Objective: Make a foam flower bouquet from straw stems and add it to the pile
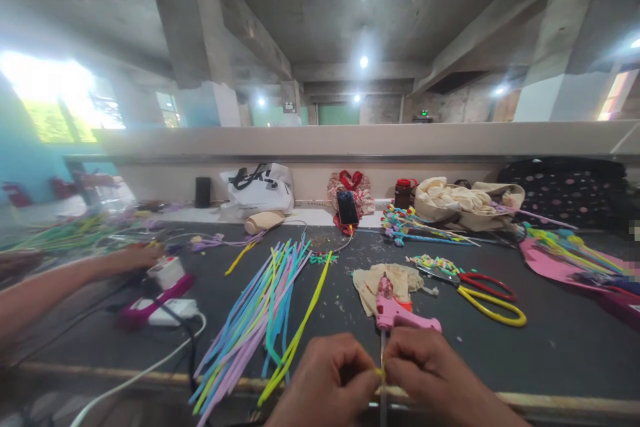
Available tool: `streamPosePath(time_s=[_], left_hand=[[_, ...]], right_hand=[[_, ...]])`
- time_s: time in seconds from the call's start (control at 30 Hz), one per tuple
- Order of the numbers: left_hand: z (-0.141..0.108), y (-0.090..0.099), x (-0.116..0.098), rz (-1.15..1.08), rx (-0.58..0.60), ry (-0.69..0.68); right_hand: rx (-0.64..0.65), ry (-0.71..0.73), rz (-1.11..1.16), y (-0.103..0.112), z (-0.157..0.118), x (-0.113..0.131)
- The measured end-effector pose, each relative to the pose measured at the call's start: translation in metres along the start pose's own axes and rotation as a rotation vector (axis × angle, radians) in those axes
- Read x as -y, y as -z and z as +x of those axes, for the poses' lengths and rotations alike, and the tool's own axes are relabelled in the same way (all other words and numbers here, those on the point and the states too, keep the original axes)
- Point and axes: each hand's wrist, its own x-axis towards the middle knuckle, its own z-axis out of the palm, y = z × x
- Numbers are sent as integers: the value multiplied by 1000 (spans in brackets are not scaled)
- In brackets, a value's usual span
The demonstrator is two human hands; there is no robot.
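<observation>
At the table's front edge, my left hand (333,377) and my right hand (430,367) are close together, thumbs and fingertips pinched. Between them is a small yellow piece (379,371), mostly hidden by the fingers, its exact kind unclear. Just beyond my right hand lies a pink glue gun (400,317), nozzle pointing away, on a crumpled beige cloth (367,283). A pale glue stick (383,347) runs from its back down between my hands. Left of my hands, a loose bundle of pastel pipe cleaners (255,320) lies beside several yellow pipe cleaners (305,327).
Red-and-yellow-handled scissors (493,297) lie right of the glue gun, near small colourful pieces (435,263). At left, another person's arm (65,283) reaches past a power strip (170,310) with a white cable. A phone (347,207) and bags (265,190) line the back.
</observation>
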Motion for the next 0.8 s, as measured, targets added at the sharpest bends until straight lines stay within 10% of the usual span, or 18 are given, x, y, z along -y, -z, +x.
streamPosePath(time_s=[0.17,0.33,0.8], left_hand=[[1,-12,3,-170,-160,-22],[2,-19,11,-614,-83,162],[3,-23,15,-879,35,296]], right_hand=[[65,-272,573,-6,3,-13],[106,-244,754,-12,2,-19],[-243,298,-32,-20,-3,-14]])
